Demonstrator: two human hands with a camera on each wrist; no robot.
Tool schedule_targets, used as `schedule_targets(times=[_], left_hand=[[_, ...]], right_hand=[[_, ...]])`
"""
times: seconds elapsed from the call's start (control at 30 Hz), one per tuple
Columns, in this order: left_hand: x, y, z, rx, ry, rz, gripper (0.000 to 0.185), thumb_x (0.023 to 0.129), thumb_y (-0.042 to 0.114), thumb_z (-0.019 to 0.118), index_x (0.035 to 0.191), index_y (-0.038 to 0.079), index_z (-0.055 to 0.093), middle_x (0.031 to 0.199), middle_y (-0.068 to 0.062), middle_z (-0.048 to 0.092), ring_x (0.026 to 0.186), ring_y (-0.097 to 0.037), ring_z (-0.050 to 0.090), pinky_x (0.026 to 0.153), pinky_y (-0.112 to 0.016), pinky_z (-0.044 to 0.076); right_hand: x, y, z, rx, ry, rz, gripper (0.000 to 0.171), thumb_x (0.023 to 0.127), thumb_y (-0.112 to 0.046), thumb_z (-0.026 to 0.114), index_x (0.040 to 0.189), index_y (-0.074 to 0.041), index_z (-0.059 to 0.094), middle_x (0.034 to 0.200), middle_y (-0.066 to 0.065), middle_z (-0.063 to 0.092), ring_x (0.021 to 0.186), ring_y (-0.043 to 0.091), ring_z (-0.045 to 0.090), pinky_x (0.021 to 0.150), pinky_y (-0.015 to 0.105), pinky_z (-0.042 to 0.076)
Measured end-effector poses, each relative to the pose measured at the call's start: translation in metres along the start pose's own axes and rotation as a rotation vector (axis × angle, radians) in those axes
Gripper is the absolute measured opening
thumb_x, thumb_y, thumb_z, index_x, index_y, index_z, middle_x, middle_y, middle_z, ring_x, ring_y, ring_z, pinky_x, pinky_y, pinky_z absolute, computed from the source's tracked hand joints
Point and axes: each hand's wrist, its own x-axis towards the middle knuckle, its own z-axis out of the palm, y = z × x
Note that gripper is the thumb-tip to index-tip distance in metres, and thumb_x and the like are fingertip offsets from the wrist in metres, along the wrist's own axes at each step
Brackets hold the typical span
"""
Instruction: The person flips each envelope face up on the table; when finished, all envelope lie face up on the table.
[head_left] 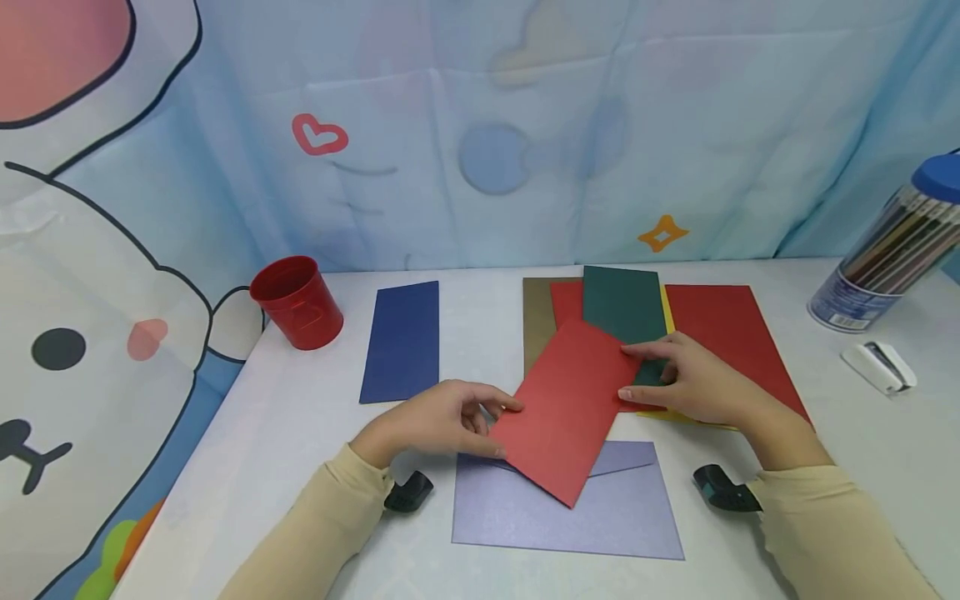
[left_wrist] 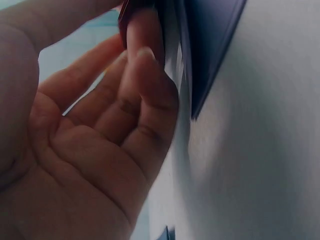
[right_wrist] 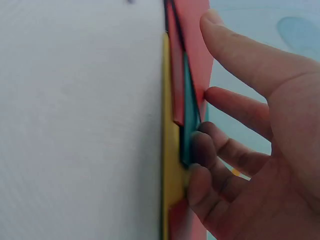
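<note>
A plain red envelope (head_left: 566, 408) is tilted over the table, its lower corner above a lavender envelope (head_left: 562, 517) whose flap line shows. My left hand (head_left: 442, 421) pinches the red envelope's left edge between thumb and fingers. At its upper right edge, the thumb and index fingertip of my right hand (head_left: 697, 379) touch the paper, the fingers extended. Beneath and behind that hand lie overlapping envelopes: a dark green one (head_left: 621, 296), a brown one (head_left: 540, 325), a yellow one (head_left: 666, 310) mostly covered, and more red ones (head_left: 727, 333).
To the left, a dark blue envelope (head_left: 401, 342) lies by itself near a red cup (head_left: 297, 304). At the right stand a blue-lidded clear jar of pencils (head_left: 888, 242) and a small white stapler-like object (head_left: 879, 367). A printed curtain (head_left: 420, 225) hangs behind the white table.
</note>
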Motion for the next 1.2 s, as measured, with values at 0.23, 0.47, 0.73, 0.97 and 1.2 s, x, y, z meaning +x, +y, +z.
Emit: schedule_targets(times=[0.23, 0.47, 0.73, 0.97, 1.2], left_hand=[[0.001, 0.006, 0.005, 0.120, 0.004, 0.025, 0.065, 0.075, 0.027, 0.092, 0.134, 0.018, 0.065, 0.107, 0.007, 0.061, 0.069, -0.010, 0.060, 0.065, -0.024, 0.048], [0.003, 0.009, 0.008, 0.267, 0.052, 0.068, 0.066, 0.075, 0.029, 0.092, 0.133, 0.014, 0.065, 0.103, 0.010, 0.059, 0.074, -0.008, 0.056, 0.069, -0.023, 0.048], [0.004, 0.011, 0.010, 0.322, 0.072, 0.046, 0.071, 0.074, 0.035, 0.092, 0.135, 0.014, 0.064, 0.100, 0.010, 0.058, 0.075, -0.008, 0.055, 0.068, -0.022, 0.047], [0.004, 0.011, 0.011, 0.350, 0.068, 0.043, 0.070, 0.077, 0.036, 0.090, 0.138, 0.014, 0.063, 0.099, 0.010, 0.056, 0.077, -0.009, 0.055, 0.069, -0.022, 0.046], [0.003, 0.010, 0.012, 0.362, 0.038, 0.056, 0.060, 0.089, 0.038, 0.079, 0.140, 0.012, 0.061, 0.104, 0.009, 0.054, 0.080, -0.010, 0.055, 0.069, -0.022, 0.046]], right_hand=[[0.002, 0.000, 0.004, -0.019, -0.001, 0.016, 0.083, 0.081, -0.047, 0.083, 0.143, 0.000, 0.053, 0.126, 0.022, 0.047, 0.089, 0.025, 0.055, 0.065, 0.033, 0.051], [0.002, 0.001, 0.005, -0.016, 0.007, 0.016, 0.083, 0.081, -0.046, 0.084, 0.142, 0.002, 0.054, 0.123, 0.020, 0.047, 0.094, 0.028, 0.054, 0.067, 0.033, 0.052], [0.002, 0.001, 0.006, -0.010, 0.005, 0.025, 0.083, 0.082, -0.046, 0.082, 0.143, 0.002, 0.054, 0.124, 0.020, 0.046, 0.095, 0.029, 0.053, 0.067, 0.033, 0.051], [0.003, 0.001, 0.007, -0.013, 0.013, 0.019, 0.084, 0.081, -0.047, 0.083, 0.142, 0.003, 0.054, 0.125, 0.020, 0.046, 0.095, 0.029, 0.052, 0.068, 0.034, 0.051], [0.003, 0.002, 0.008, -0.009, 0.012, 0.022, 0.085, 0.081, -0.047, 0.083, 0.141, 0.004, 0.054, 0.124, 0.020, 0.046, 0.095, 0.029, 0.052, 0.069, 0.034, 0.051]])
